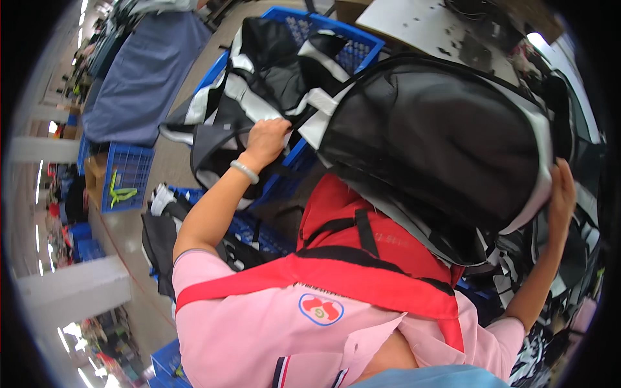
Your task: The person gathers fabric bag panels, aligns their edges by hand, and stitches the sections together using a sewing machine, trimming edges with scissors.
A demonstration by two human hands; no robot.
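A large, rounded black bag [420, 142] with grey edging, which looks like an unfinished backpack, stands tilted in front of my chest. My right hand [561, 191] is closed on its right edge, fingers pointing up along the grey border. Left of the bag, my left hand [266, 142] is closed in a fist beside a pile of black and white fabric pieces [259, 71]; what its fingers pinch is hidden, though dark fabric lies right at them. Pale tabs [317, 119] stick out from the bag's left side, between it and my left hand.
Under the fabric pile is a blue plastic basket [365, 48]. A red apron [343, 210] hangs over my front, below the bag. At the far left a grey-blue cloth [145, 71] covers a stack near another blue crate [128, 178]. A white table [427, 29] stands behind the bag.
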